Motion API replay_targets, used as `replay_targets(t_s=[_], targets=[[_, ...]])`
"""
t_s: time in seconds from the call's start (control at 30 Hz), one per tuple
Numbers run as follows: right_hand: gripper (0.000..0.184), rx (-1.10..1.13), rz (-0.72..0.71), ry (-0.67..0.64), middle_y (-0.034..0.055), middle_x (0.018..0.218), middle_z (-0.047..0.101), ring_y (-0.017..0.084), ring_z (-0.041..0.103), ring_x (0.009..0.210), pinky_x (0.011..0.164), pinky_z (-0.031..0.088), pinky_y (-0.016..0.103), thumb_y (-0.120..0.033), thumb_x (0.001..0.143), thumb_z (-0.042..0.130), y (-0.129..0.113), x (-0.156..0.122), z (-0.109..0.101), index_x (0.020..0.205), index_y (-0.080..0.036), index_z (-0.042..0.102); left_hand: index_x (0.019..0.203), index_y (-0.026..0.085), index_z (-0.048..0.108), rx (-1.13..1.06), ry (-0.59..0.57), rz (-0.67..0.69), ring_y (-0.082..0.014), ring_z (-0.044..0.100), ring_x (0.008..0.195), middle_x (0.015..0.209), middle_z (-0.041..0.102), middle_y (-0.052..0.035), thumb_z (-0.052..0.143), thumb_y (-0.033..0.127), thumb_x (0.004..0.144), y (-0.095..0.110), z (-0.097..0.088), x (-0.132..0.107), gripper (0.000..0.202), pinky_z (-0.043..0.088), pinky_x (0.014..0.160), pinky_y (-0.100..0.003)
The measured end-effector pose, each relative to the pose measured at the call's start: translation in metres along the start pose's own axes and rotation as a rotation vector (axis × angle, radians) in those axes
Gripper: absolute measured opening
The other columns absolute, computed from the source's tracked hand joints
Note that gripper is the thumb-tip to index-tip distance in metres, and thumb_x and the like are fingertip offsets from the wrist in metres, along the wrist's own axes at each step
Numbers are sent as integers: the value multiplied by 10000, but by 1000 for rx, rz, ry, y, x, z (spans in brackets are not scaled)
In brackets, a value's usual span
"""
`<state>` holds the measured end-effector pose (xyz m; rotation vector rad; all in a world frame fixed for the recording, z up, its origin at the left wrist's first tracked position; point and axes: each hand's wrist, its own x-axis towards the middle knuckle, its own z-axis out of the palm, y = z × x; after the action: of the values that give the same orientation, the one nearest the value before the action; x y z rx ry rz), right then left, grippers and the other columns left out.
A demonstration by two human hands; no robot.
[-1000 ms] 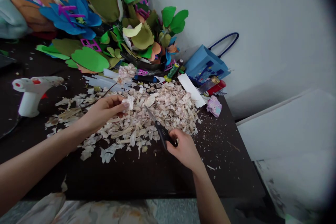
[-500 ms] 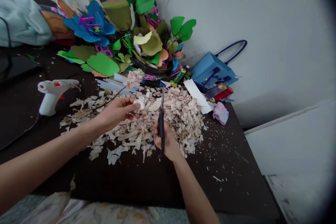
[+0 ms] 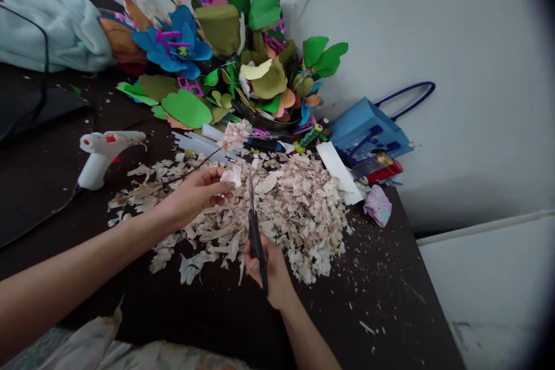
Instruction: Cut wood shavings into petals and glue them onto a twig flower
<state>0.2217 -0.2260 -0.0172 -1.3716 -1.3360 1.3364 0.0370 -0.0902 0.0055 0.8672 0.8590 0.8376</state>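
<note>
My left hand (image 3: 195, 195) pinches a small pale petal piece (image 3: 232, 176) above a heap of pale dried scraps (image 3: 295, 202) on the dark table (image 3: 217, 306). My right hand (image 3: 269, 269) grips black scissors (image 3: 254, 225) by the handles, blades upright and pointing away from me, tips just right of the petal piece. A thin wire stem with a pale flower head (image 3: 236, 134) lies behind my left hand.
A white glue gun (image 3: 104, 150) stands at the left, clear glue sticks (image 3: 197, 141) behind the heap. Foam flowers and leaves (image 3: 225, 58) pile at the back, with a blue bag (image 3: 368, 127), thread spool (image 3: 310, 137), white strip (image 3: 338, 165) and crumpled wrapper (image 3: 378, 206) right.
My right hand swung the scissors from lying flat at the right to upright, then drew them close beside the piece in my left hand. The view shifted left and up.
</note>
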Motion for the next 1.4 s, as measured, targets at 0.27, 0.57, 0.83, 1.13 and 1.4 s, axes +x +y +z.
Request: replay_targets(t_s=[0.27, 0.57, 0.83, 1.13, 1.4], targets=[[482, -16, 26, -56, -25, 634, 478, 104, 383, 528, 479, 290, 227, -635, 742, 653, 1, -2, 5, 815, -173, 534, 764, 176, 568, -53, -4, -11, -105, 563, 658, 748, 620, -8, 791, 362, 739, -1, 2, -6, 291, 456, 579, -206], [416, -49, 9, -49, -29, 645, 469, 108, 390, 537, 494, 298, 231, -571, 762, 655, 1, -3, 6, 807, -175, 535, 716, 167, 585, -170, 34, -51, -137, 609, 731, 777, 629, -15, 835, 320, 678, -1, 5, -8, 296, 516, 653, -242], [374, -60, 3, -45, -35, 635, 462, 110, 392, 543, 500, 301, 231, -529, 760, 661, 1, -3, 6, 791, -179, 534, 753, 146, 642, -211, 21, -87, -128, 621, 712, 765, 635, -22, 818, 262, 709, -4, 5, -9, 215, 533, 650, -229], [381, -38, 37, -37, -30, 650, 469, 113, 378, 559, 502, 294, 232, -532, 738, 669, 6, -3, 8, 811, -178, 549, 714, 141, 657, -367, 29, -150, -112, 653, 648, 721, 658, -19, 746, 92, 760, -3, 9, -9, 111, 564, 625, -196], [315, -34, 38, -47, -45, 621, 454, 107, 380, 536, 502, 306, 230, -469, 763, 664, 1, -2, 8, 813, -182, 545, 729, 131, 684, -402, 0, -171, -120, 688, 668, 740, 697, -31, 680, 45, 814, -2, 11, -10, 120, 594, 641, -189]])
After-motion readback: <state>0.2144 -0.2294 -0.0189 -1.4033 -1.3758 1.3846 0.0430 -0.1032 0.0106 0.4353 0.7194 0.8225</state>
